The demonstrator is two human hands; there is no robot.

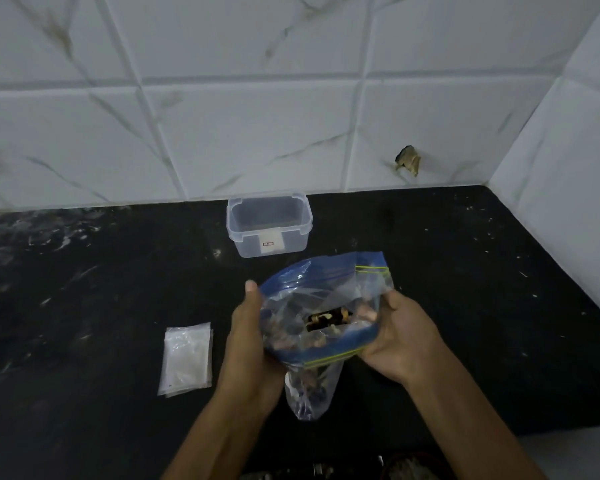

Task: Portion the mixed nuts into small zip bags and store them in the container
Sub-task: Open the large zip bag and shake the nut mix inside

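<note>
Hands (326,341) hold nut bag (321,306) open, near counter's (465,271) front edge.

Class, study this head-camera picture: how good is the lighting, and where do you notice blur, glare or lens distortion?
Head view: dim, bluish light; the black counter swallows detail, with faint glare at its left. Tile wall grout lines bow, showing wide-angle distortion. The large zip bag, held by the left hand and right hand, looks soft, its nuts hard to distinguish. The clear container stays legible.

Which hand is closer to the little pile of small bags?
Left. The left hand holds the big nut bag just right of the pile of small bags. The right hand grips the big bag's far side, farther away.
</note>
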